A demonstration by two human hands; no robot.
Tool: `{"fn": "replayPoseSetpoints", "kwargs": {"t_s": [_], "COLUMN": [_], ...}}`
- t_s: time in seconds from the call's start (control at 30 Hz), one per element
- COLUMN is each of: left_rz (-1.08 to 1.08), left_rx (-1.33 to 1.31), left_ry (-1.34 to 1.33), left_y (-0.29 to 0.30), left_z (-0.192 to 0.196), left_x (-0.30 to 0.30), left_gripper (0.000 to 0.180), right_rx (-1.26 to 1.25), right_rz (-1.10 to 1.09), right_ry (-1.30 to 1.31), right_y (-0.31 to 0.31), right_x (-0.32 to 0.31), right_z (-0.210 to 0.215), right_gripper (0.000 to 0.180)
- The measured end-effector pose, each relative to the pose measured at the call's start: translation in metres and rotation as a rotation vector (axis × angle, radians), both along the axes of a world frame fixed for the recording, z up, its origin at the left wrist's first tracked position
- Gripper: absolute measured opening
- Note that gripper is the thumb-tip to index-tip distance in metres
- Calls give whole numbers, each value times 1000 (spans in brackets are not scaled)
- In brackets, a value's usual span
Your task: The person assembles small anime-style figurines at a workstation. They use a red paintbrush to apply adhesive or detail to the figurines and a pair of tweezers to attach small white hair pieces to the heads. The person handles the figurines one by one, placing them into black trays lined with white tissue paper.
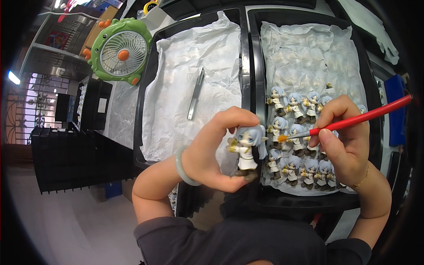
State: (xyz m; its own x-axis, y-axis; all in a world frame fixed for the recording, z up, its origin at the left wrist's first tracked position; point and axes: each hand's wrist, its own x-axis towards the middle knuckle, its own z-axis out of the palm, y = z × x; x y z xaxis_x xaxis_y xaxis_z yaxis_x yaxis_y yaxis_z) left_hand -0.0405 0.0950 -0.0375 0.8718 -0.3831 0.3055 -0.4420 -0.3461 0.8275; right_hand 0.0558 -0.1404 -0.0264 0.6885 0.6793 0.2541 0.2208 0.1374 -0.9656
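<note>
Between the thumb and fingers of my left hand [210, 152] a small figurine [246, 150] stands upright, gripped at head and feet. It has pale blue hair, pointed ears, a white outfit and dark boots. My right hand [342, 141] pinches a red-handled paintbrush [349, 121]. The brush's orange-brown tip points left toward the figurine, a short gap away from it. Beneath the brush and right hand, rows of matching figurines [291, 170] rest on white tissue paper [304, 53] in a black tray [254, 48]; my right hand hides some of them.
To the left, a second black tray [244, 31] lined with white paper [176, 62] holds a slim silver tool [195, 95], perhaps a knife. A green animal-shaped fan [121, 51] stands at the far left. Black crates [88, 150] are stacked beyond my left elbow. Something blue [394, 106] lies at the right.
</note>
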Motion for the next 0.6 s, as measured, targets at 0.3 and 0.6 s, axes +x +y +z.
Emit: {"fn": "replayPoseSetpoints", "kwargs": {"t_s": [0.3,0.6], "left_rz": [-225,-160], "left_rx": [-283,-179], "left_ry": [18,-4], "left_y": [-9,-10], "left_z": [-5,-7], "left_x": [8,6], "left_gripper": [68,67], "right_rx": [67,-85], "right_rz": [-22,137], "right_ry": [-113,-169], "right_y": [-3,-11], "right_x": [-2,2], "right_z": [1,10], "right_gripper": [9,11]}}
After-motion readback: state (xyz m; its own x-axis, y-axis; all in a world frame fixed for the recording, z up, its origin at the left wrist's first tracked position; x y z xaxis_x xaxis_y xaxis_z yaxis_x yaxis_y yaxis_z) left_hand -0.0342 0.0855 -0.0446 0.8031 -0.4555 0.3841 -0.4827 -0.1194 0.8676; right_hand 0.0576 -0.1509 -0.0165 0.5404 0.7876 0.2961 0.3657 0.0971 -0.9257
